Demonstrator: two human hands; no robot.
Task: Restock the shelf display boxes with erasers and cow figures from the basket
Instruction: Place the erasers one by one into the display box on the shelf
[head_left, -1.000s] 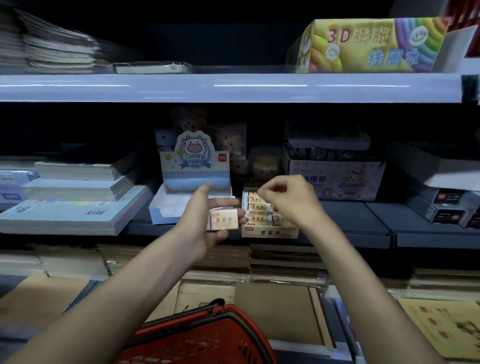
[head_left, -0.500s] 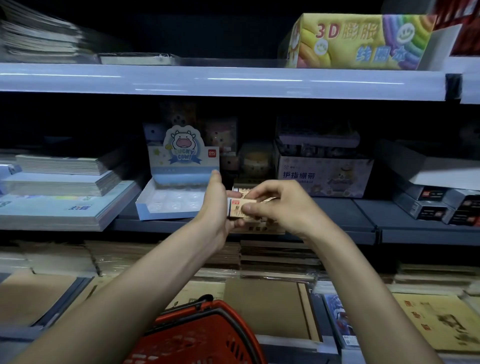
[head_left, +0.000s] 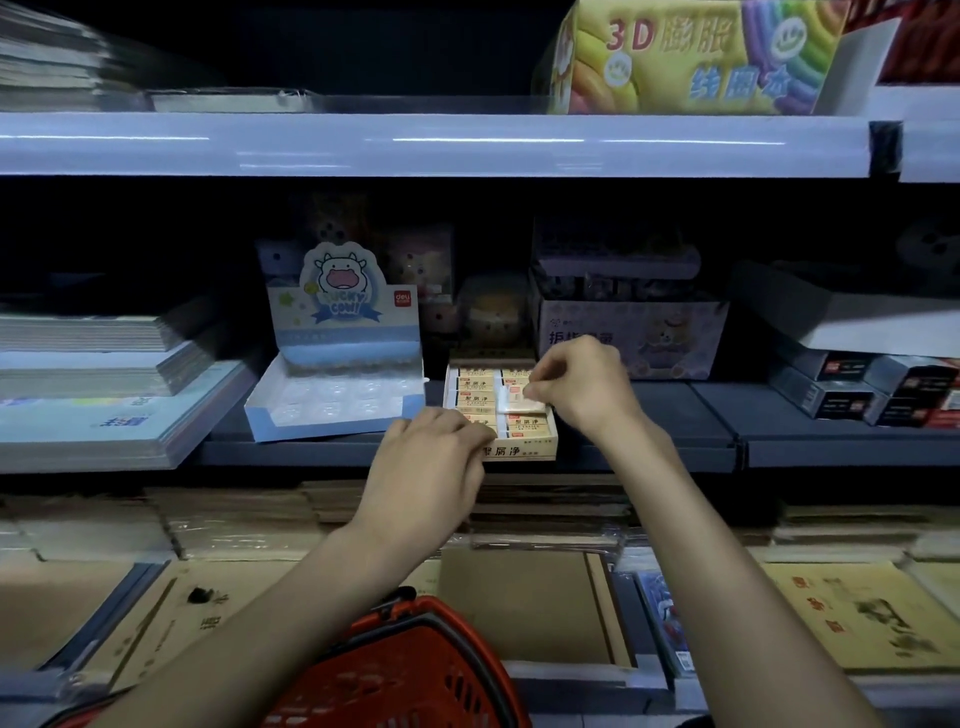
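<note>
The eraser (head_left: 515, 401) in its cream sleeve is pinched between the fingertips of my right hand (head_left: 582, 384), lying tilted on top of the packed rows in the eraser box (head_left: 519, 451), towards the box's right side. That box sits on the dark middle shelf (head_left: 675, 441), its front wall printed with dark characters. My left hand (head_left: 426, 467) rests at the box's front left corner with the fingers curled over the edge; whether it holds anything I cannot tell. Just beside the eraser box, to the left, stands the blue-and-white cow display box (head_left: 311, 423), its header card showing a cartoon cow and its clear plastic insert of round hollows in view. Further left lie stacks of notebooks (head_left: 104, 405). Below my forearms, at the bottom of the view, is the red basket (head_left: 410, 670).
</note>
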